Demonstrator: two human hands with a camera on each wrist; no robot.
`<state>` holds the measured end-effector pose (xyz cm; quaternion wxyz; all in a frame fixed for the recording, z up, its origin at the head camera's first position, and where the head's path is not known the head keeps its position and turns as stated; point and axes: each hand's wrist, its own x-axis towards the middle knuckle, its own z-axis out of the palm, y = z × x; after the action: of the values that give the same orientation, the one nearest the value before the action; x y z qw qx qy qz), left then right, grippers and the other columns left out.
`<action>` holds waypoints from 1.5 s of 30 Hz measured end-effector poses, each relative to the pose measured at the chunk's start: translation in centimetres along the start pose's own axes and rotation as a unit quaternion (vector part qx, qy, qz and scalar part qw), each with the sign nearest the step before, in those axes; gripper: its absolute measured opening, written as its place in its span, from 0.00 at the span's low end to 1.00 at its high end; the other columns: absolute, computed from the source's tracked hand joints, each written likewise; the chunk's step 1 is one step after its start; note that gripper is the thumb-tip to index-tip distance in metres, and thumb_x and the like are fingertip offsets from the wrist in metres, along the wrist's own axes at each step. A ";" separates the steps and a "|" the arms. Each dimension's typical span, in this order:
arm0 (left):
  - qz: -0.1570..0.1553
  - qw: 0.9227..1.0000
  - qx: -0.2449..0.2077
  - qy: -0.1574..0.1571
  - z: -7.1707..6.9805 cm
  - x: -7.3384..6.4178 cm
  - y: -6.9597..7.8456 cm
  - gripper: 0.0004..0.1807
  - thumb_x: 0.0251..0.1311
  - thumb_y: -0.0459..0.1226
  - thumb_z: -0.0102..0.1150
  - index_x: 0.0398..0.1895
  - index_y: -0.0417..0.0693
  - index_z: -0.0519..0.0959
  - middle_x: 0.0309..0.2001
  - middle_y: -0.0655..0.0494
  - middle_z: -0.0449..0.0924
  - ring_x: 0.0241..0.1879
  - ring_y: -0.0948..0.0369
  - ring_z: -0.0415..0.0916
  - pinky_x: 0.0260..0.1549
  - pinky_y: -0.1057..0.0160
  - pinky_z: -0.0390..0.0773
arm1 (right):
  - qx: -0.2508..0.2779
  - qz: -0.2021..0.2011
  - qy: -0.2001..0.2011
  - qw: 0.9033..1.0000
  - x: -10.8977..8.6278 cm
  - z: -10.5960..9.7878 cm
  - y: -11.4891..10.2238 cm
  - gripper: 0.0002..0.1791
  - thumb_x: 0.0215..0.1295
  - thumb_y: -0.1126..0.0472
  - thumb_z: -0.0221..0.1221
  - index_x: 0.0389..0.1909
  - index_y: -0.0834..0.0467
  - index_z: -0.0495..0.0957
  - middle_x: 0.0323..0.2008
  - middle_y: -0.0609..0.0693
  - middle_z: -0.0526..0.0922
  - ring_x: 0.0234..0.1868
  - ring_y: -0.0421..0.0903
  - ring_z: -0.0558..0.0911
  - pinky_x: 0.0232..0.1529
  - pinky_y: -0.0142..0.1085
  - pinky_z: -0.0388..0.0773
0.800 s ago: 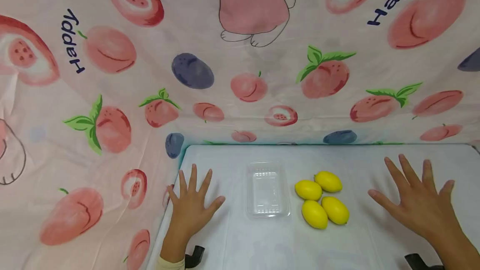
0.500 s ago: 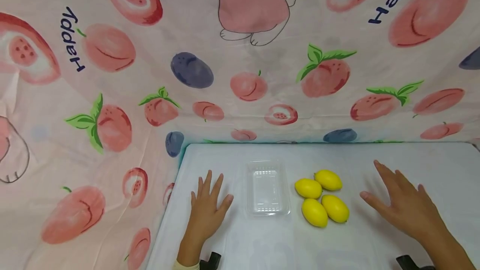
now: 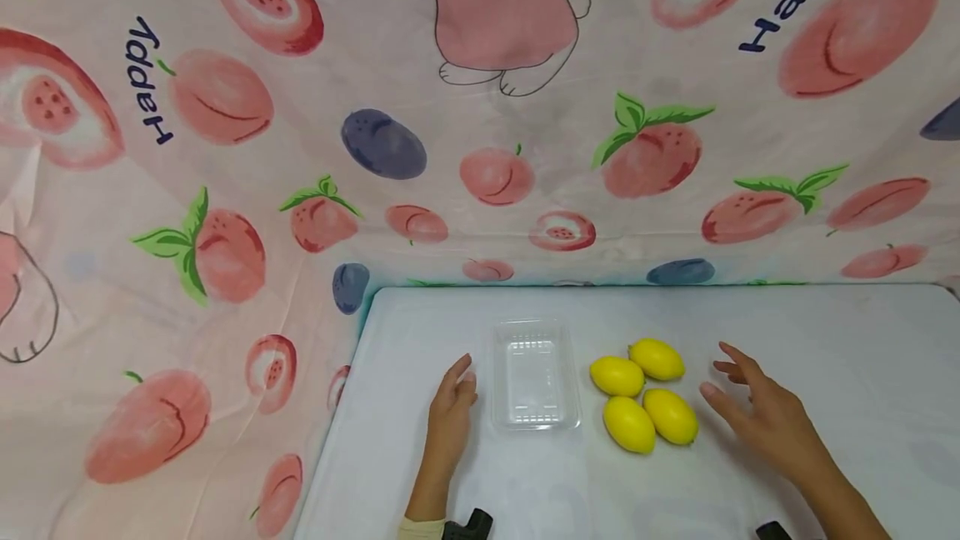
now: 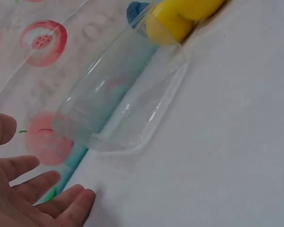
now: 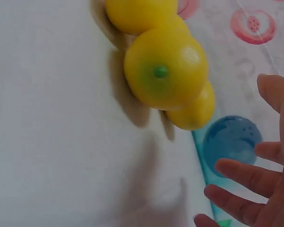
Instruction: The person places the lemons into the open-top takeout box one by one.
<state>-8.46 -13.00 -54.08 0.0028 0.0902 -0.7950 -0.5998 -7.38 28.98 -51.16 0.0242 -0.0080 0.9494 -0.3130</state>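
A clear plastic container (image 3: 536,377) sits on the white table, seen side-on as a see-through box (image 4: 128,99) in the left wrist view. My left hand (image 3: 452,411) is just left of it, fingers relaxed and holding nothing. Several yellow lemons (image 3: 628,425) lie in a cluster right of the container. My right hand (image 3: 765,415) hovers to the right of the lemons, thumb and fingers spread apart with nothing between them. In the right wrist view the closest lemon (image 5: 165,68) shows a green stem end, and the fingers (image 5: 248,177) are apart from it.
The white table (image 3: 525,490) meets a fruit-printed cloth (image 3: 450,132) at its back and left edges. Black wrist mounts (image 3: 468,525) sit at both wrists.
My left hand has moved right toward the container and turned on edge, its fingers less spread. The right hand has moved left toward the lemons. Container and lemons stay put.
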 end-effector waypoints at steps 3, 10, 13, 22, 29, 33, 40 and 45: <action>-0.003 0.997 -0.070 -0.014 1.1 0.2 -0.5 0.26 0.77 0.41 0.49 0.76 0.49 0.66 0.75 0.52 0.67 0.68 0.49 0.72 0.66 0.54 0.75 | 0.024 -0.006 0.016 1.000 0.3 0.8 -0.3 0.43 0.73 0.41 0.58 0.79 0.57 0.54 0.64 0.65 0.78 0.60 0.66 0.77 0.50 0.61 0.80; 0.029 0.987 -0.154 -0.040 2.2 0.9 -0.9 0.31 0.73 0.33 0.51 0.78 0.46 0.62 0.77 0.49 0.63 0.75 0.47 0.64 0.65 0.72 0.69 | 0.052 -0.025 0.059 0.997 1.7 2.3 -0.7 0.39 0.73 0.46 0.60 0.77 0.59 0.59 0.63 0.66 0.79 0.60 0.65 0.77 0.51 0.65 0.80; 0.039 0.984 -0.164 -0.049 2.5 1.3 -1.0 0.30 0.73 0.32 0.50 0.78 0.47 0.63 0.77 0.50 0.63 0.76 0.48 0.62 0.68 0.68 0.67 | 0.061 -0.035 0.067 0.995 2.2 2.8 -0.9 0.38 0.73 0.47 0.60 0.76 0.58 0.60 0.63 0.66 0.79 0.60 0.64 0.77 0.51 0.64 0.80; 0.036 0.983 -0.171 -0.060 3.1 2.6 -1.3 0.30 0.73 0.32 0.49 0.78 0.47 0.63 0.76 0.52 0.65 0.76 0.48 0.62 0.74 0.55 0.64 | 0.070 -0.045 0.066 0.994 3.3 3.8 -1.5 0.38 0.72 0.45 0.61 0.76 0.56 0.62 0.63 0.65 0.78 0.60 0.64 0.77 0.51 0.63 0.80; 0.031 0.979 -0.187 -0.075 3.6 3.7 -1.5 0.30 0.75 0.31 0.47 0.79 0.48 0.61 0.76 0.55 0.66 0.77 0.51 0.61 0.77 0.48 0.59 | 0.079 -0.037 0.045 0.995 3.8 4.2 -1.5 0.40 0.71 0.43 0.62 0.77 0.54 0.61 0.65 0.67 0.76 0.61 0.68 0.76 0.55 0.66 0.77; 0.028 0.978 -0.191 -0.080 3.6 3.7 -1.5 0.31 0.74 0.30 0.46 0.79 0.49 0.61 0.75 0.53 0.67 0.76 0.51 0.61 0.77 0.48 0.59 | 0.073 -0.039 0.031 0.996 4.1 4.4 -1.4 0.40 0.70 0.41 0.62 0.77 0.52 0.61 0.65 0.65 0.77 0.60 0.66 0.77 0.54 0.60 0.79; 0.030 0.979 -0.183 -0.085 3.5 3.7 -1.3 0.30 0.75 0.31 0.46 0.79 0.49 0.60 0.76 0.51 0.66 0.77 0.51 0.61 0.77 0.49 0.59 | 0.077 -0.036 0.007 0.996 4.5 4.3 -1.4 0.40 0.69 0.39 0.62 0.76 0.50 0.64 0.65 0.64 0.78 0.59 0.65 0.79 0.54 0.58 0.79; 0.021 0.982 -0.168 -0.084 3.5 3.4 -1.3 0.30 0.77 0.34 0.46 0.80 0.50 0.60 0.76 0.51 0.66 0.77 0.51 0.59 0.78 0.48 0.58 | 0.063 -0.017 -0.047 0.997 4.7 3.7 -1.8 0.42 0.67 0.34 0.60 0.77 0.49 0.63 0.67 0.66 0.75 0.56 0.63 0.80 0.53 0.62 0.79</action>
<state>-11.98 -10.54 -56.64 -0.0363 0.0211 -0.6823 -0.7299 -11.89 25.18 -53.23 0.0637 -0.0375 0.9252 -0.3722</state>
